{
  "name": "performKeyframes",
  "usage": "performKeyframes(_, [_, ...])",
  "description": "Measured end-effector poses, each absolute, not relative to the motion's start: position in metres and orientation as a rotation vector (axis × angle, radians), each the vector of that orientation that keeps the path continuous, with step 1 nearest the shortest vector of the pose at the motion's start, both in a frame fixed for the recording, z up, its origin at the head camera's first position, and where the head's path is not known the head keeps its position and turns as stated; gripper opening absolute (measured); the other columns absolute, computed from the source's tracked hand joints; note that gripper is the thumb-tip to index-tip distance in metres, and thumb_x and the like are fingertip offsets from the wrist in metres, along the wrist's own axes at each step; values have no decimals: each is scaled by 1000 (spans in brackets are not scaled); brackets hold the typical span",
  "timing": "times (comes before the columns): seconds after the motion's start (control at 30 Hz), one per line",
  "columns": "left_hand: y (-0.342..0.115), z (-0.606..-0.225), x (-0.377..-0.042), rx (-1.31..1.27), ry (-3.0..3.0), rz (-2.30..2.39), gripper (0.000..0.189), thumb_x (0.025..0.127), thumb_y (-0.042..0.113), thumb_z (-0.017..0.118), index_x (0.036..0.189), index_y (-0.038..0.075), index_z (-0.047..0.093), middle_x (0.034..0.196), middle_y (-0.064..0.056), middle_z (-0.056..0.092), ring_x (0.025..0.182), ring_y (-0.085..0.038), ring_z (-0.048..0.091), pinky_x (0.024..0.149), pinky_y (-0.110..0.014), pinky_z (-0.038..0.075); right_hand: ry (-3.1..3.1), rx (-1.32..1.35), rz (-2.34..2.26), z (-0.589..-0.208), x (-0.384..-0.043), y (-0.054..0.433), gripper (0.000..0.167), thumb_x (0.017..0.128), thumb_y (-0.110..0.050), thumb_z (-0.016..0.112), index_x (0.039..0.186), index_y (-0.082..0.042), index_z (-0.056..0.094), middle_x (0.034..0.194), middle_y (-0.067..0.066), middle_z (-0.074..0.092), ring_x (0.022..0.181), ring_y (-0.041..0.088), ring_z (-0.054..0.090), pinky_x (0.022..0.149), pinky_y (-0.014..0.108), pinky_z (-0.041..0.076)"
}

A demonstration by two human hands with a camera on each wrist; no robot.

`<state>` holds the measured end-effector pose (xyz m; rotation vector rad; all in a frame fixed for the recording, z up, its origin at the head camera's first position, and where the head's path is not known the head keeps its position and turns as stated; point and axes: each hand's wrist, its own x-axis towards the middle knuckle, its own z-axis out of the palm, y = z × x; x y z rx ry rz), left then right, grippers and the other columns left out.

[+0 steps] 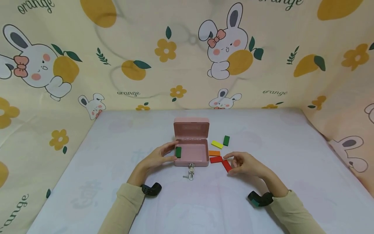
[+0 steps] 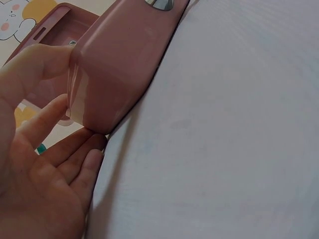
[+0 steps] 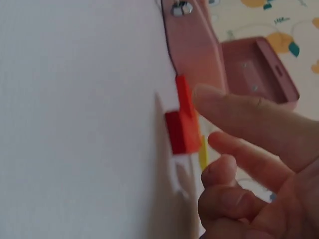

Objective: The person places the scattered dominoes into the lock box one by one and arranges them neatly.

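Observation:
A pink metal box [image 1: 192, 163] stands with its lid raised, a green block [image 1: 178, 152] inside at its left. My left hand [image 1: 159, 156] rests against the left side of the box, thumb near the front corner, fingers spread toward the back. In the left wrist view the fingertips touch the pink wall [image 2: 114, 64]. On the right, my right hand [image 1: 246, 165] is around the nearer red block [image 1: 226, 166], thumb and index finger parted near its two ends, other fingers curled inward. In the right wrist view this red block [image 3: 183, 134] lies just beyond the fingertips.
Another red block [image 1: 216, 159], an orange block [image 1: 214, 153], a yellow block [image 1: 217, 144] and a second green block [image 1: 226, 140] lie right of the box. A metal latch with a key [image 1: 191, 174] hangs at its front. Patterned cloth [image 1: 181, 65] walls off the white table [image 1: 117, 136].

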<state>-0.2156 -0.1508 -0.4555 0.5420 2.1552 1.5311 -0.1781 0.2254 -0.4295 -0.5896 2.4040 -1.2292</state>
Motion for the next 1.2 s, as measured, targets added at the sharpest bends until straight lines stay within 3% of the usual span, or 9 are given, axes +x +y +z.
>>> performKeyframes(0.67, [-150,-455,-215,539,2163,1517,70,92,18,65,152,12,29,161,-11,25,150,-36,23,123,-54,19,2286,-652,-1237,-443,-188,239,53,80,-6,75,125,10,53,72,3,46,63,4,43,57,19,37])
performKeyframes(0.93, [-150,-453,-214,539,2172,1512,70,92,18,65,152,12,29,161,-11,26,149,-36,24,123,-54,20,2255,-765,-1296,-444,-187,239,47,82,-9,73,121,8,54,72,-5,45,62,5,43,53,22,36])
performKeyframes(1.2, [-150,-453,-214,534,2177,1509,69,92,19,65,151,13,30,161,-11,27,149,-36,25,123,-53,22,2284,-622,-1247,-440,-186,236,48,79,-2,73,122,11,55,74,-1,46,64,2,42,55,18,36])
